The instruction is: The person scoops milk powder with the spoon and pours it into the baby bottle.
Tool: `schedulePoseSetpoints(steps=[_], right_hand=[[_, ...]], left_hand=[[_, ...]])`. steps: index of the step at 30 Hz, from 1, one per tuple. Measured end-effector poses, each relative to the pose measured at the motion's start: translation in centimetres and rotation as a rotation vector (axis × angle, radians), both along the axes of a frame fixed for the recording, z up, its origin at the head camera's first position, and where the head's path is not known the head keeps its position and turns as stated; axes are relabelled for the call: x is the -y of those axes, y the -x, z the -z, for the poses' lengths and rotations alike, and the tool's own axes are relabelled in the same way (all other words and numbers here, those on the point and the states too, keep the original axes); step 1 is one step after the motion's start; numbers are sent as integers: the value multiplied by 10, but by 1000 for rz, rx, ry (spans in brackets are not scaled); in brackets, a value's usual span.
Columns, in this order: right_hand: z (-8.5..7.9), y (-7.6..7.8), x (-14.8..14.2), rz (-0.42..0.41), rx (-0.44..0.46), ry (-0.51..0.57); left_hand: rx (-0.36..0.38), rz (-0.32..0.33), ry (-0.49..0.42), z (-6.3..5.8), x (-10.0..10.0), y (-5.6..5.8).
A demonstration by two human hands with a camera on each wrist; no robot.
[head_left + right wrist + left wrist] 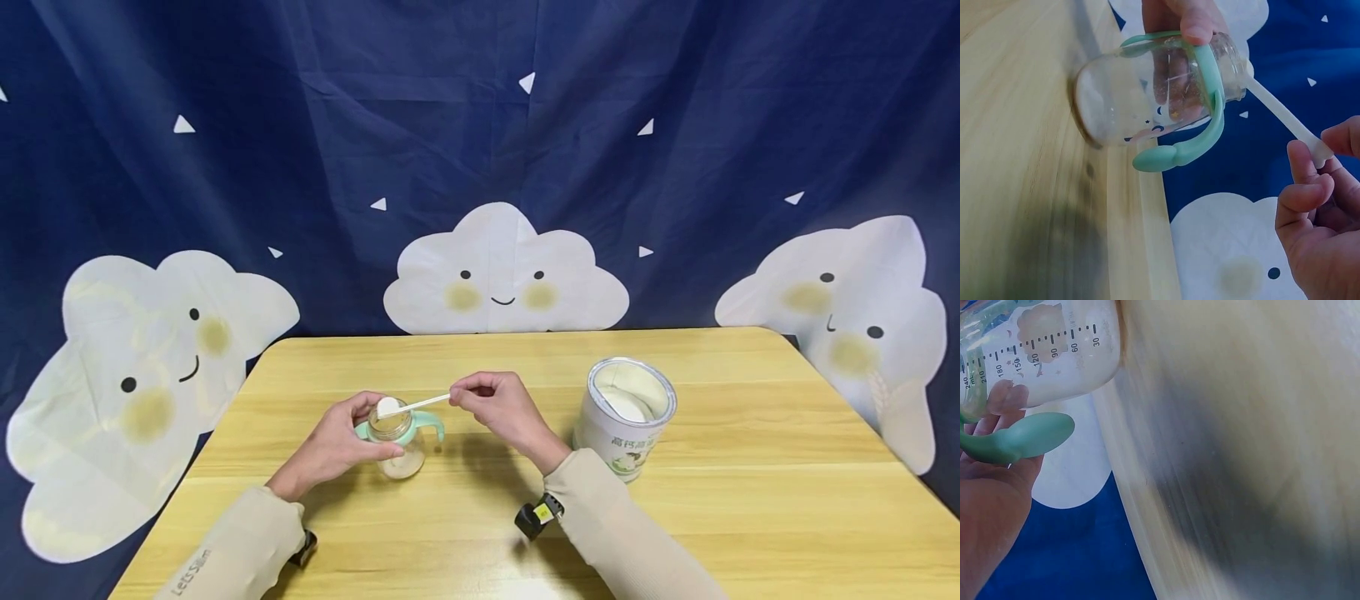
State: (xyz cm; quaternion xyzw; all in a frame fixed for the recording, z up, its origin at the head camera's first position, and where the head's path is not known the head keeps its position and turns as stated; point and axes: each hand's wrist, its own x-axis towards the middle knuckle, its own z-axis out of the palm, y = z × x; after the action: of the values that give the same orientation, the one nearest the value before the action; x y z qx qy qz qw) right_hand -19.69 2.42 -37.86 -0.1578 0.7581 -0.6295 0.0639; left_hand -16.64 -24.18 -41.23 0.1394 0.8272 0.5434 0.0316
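A clear baby bottle (pixel 406 463) with a mint-green two-handled collar stands uncapped on the table, some pale powder at its bottom. Around its upper part, my left hand (pixel 339 439) grips from the left side. Measuring marks run along the bottle (pixel 1072 362) in the left wrist view. My right hand (pixel 508 410) pinches the end of a long-handled white scoop (pixel 424 402) between thumb and fingers. The scoop's head, heaped with white powder, is at the bottle's open mouth. In the right wrist view the scoop handle (pixel 1282 115) slants away from the bottle neck.
An open milk powder can (pixel 619 443) with white powder inside stands right of my right hand. The wooden table (pixel 750 500) reaches back to a dark blue curtain (pixel 450 108) printed with smiling clouds. Both wrists wear small black devices.
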Motion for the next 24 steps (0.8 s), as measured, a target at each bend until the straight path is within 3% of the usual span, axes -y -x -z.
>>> schedulePoseSetpoints(steps=[14,24], right_hand=[[-5,-3,-3,-48,-113,-58],[-4,0,-6,-71,-167,-28]], left_hand=[[3,-4,-5,0,0,1],[-14,8,-22,1,0,0]])
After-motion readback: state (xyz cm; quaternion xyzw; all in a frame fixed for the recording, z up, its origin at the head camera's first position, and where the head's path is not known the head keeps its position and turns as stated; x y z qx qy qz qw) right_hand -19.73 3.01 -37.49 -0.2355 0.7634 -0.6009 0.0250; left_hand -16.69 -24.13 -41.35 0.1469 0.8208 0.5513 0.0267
